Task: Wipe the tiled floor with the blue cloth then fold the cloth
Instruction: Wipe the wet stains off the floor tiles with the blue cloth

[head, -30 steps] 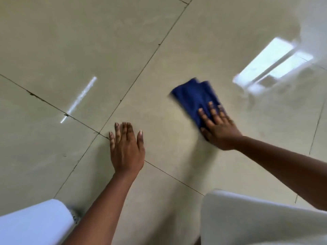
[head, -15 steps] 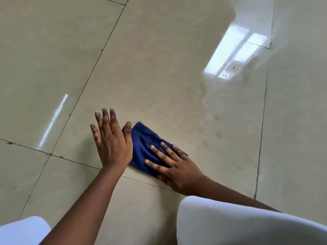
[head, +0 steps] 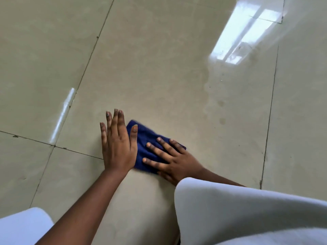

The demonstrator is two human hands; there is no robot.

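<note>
A glossy beige tiled floor (head: 159, 59) fills the view from the head camera, its dark grout lines crossing at the left and running down the right side, with a bright window reflection (head: 247, 30) at the far right and a thin streak of light (head: 63, 114) at the left. Faint dull patches, possibly damp marks, trail down the tile below the reflection. Pale clothing (head: 247, 213) covers the near right corner, and a second pale fold (head: 23, 227) sits at the near left.

Both bare forearms reach from the near edge toward the centre. The left hand (head: 117, 147) lies flat on the tile, fingers straight and together, pointing to the far side; its thumb rests on the left edge of the blue cloth (head: 145, 140). The right hand (head: 174, 160) presses down on the cloth with fingers spread and straight, pointing left, gripping nothing. The cloth lies bunched on the floor between and beneath the two hands, just far of a grout line, its far corner showing past the left thumb.
</note>
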